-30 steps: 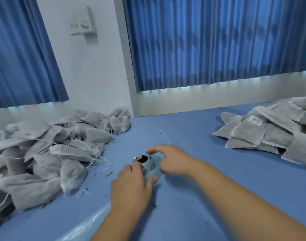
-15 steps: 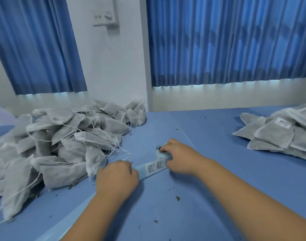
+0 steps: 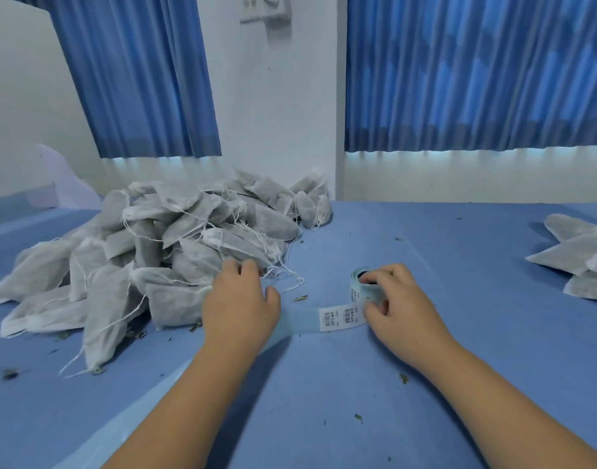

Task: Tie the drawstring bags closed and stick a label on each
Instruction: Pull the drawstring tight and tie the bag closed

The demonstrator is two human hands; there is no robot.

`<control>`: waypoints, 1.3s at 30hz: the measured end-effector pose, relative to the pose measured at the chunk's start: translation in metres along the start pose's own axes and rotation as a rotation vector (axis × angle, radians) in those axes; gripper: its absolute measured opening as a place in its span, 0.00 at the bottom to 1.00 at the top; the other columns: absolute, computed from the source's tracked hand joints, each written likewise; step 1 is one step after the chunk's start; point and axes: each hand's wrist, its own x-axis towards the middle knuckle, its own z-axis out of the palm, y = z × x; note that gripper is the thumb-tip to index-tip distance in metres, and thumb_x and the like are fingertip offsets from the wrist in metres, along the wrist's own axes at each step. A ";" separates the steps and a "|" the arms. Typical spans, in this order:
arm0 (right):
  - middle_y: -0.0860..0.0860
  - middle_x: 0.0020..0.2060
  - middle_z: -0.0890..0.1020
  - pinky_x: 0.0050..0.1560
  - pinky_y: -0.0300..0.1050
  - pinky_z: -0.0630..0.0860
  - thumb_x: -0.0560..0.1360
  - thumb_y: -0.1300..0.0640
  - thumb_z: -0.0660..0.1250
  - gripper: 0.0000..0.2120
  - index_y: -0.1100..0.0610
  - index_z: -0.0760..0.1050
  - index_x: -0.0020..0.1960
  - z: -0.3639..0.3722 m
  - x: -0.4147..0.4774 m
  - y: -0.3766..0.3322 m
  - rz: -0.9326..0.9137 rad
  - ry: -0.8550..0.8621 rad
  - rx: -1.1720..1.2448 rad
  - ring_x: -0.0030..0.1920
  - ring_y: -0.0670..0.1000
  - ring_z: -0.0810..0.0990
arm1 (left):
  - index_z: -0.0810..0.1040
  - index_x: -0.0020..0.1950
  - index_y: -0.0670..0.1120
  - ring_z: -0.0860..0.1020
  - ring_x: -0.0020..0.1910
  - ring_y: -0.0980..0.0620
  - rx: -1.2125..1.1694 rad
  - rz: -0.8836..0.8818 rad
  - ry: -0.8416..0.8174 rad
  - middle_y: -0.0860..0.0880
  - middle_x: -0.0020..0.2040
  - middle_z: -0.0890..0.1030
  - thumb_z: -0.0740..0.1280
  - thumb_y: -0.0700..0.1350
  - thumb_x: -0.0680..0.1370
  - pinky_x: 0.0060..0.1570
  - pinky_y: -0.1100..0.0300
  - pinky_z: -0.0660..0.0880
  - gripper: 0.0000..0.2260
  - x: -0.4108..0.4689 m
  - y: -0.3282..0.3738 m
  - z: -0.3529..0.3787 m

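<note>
A heap of grey drawstring bags (image 3: 161,245) with loose white strings lies on the left of the blue table. My left hand (image 3: 240,308) lies over the pale blue backing strip (image 3: 299,321), its fingertips at the heap's near edge. A small label roll (image 3: 363,287) sits mid-table, and my right hand (image 3: 397,309) grips it with curled fingers. White barcode labels (image 3: 341,318) lie on the strip between my two hands. A second pile of grey bags (image 3: 581,258) is at the right edge.
The table (image 3: 425,384) has a blue cloth dotted with small leaf crumbs. The used backing strip (image 3: 131,421) trails toward the near left edge. Blue curtains and a white wall stand behind the table.
The view has swung left and downward. My left hand has moved along the strip toward the heap of bags. My right hand stays on the label roll.
</note>
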 end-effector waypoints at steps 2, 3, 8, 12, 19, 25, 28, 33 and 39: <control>0.38 0.51 0.66 0.38 0.32 0.68 0.76 0.58 0.64 0.12 0.48 0.73 0.59 0.000 -0.001 0.001 0.014 -0.014 0.022 0.38 0.39 0.74 | 0.71 0.62 0.44 0.75 0.56 0.39 0.098 -0.069 -0.012 0.42 0.59 0.71 0.66 0.50 0.77 0.46 0.50 0.69 0.17 0.008 -0.005 -0.004; 0.37 0.51 0.67 0.38 0.31 0.67 0.76 0.58 0.64 0.12 0.49 0.74 0.59 0.000 -0.001 0.001 0.021 -0.017 0.033 0.38 0.38 0.74 | 0.69 0.63 0.43 0.75 0.57 0.39 0.129 -0.109 -0.051 0.41 0.60 0.72 0.66 0.51 0.77 0.47 0.50 0.69 0.18 0.011 -0.008 -0.005; 0.36 0.49 0.67 0.38 0.31 0.69 0.76 0.60 0.64 0.12 0.48 0.74 0.57 -0.001 -0.002 -0.006 0.012 -0.036 0.073 0.37 0.41 0.74 | 0.64 0.66 0.46 0.78 0.55 0.40 0.116 -0.192 -0.207 0.43 0.57 0.80 0.62 0.40 0.76 0.44 0.54 0.68 0.19 0.019 -0.021 -0.001; 0.36 0.50 0.68 0.40 0.34 0.70 0.76 0.60 0.63 0.11 0.47 0.73 0.55 -0.003 -0.004 -0.011 0.004 -0.036 0.126 0.36 0.43 0.74 | 0.76 0.60 0.49 0.76 0.37 0.51 -0.415 -0.243 -0.073 0.46 0.46 0.79 0.62 0.37 0.75 0.35 0.58 0.67 0.15 0.022 -0.011 -0.008; 0.39 0.51 0.73 0.41 0.26 0.69 0.74 0.64 0.64 0.15 0.43 0.73 0.52 -0.020 -0.004 -0.028 -0.004 0.100 0.351 0.41 0.38 0.75 | 0.85 0.45 0.50 0.81 0.43 0.53 -1.296 -0.236 -0.135 0.47 0.48 0.85 0.59 0.34 0.77 0.48 0.58 0.80 0.17 0.026 0.054 -0.044; 0.41 0.48 0.81 0.46 0.48 0.80 0.77 0.59 0.67 0.10 0.44 0.76 0.51 -0.067 -0.011 -0.029 0.056 0.150 0.633 0.44 0.52 0.82 | 0.83 0.54 0.50 0.83 0.52 0.49 -1.299 -0.019 -0.362 0.47 0.52 0.86 0.55 0.25 0.73 0.54 0.60 0.80 0.26 0.005 0.113 -0.041; 0.43 0.45 0.84 0.45 0.44 0.80 0.78 0.61 0.67 0.07 0.50 0.78 0.53 -0.086 -0.015 -0.026 0.035 0.172 0.753 0.43 0.49 0.84 | 0.84 0.55 0.53 0.84 0.48 0.54 -1.252 0.116 -0.430 0.53 0.48 0.87 0.64 0.31 0.77 0.50 0.65 0.79 0.19 -0.011 0.143 -0.029; 0.50 0.43 0.86 0.46 0.43 0.80 0.78 0.63 0.65 0.08 0.54 0.80 0.52 -0.099 -0.023 -0.004 0.193 0.160 0.817 0.44 0.48 0.84 | 0.85 0.54 0.54 0.78 0.44 0.54 -0.795 0.408 -0.122 0.56 0.40 0.80 0.69 0.41 0.77 0.47 0.58 0.73 0.11 -0.028 0.171 -0.001; 0.52 0.29 0.79 0.33 0.39 0.74 0.81 0.63 0.60 0.11 0.62 0.79 0.43 -0.107 -0.034 0.016 0.388 -0.148 0.741 0.28 0.47 0.76 | 0.82 0.54 0.42 0.76 0.53 0.45 -0.556 0.589 -0.022 0.45 0.56 0.76 0.70 0.38 0.73 0.53 0.55 0.72 0.10 -0.040 0.169 0.030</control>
